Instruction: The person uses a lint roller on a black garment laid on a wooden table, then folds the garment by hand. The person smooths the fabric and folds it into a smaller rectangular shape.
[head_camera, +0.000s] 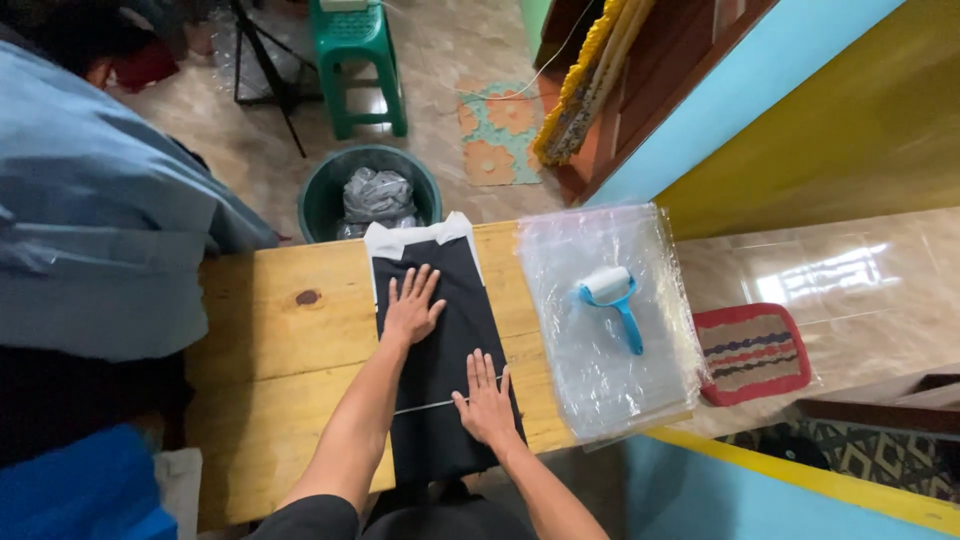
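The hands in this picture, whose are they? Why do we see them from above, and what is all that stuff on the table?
A person wears a camera on the head, so you look down at that person's own arms. The left hand and the right hand both lie flat, fingers spread, on a folded black garment with a white collar. Neither hand grips anything. The garment rests on a wooden table. Beside it, on the right, is a stack of clear plastic bags with a blue-handled roller on top. Behind the table stands a green bin, and another person in a blue shirt bends over at the left.
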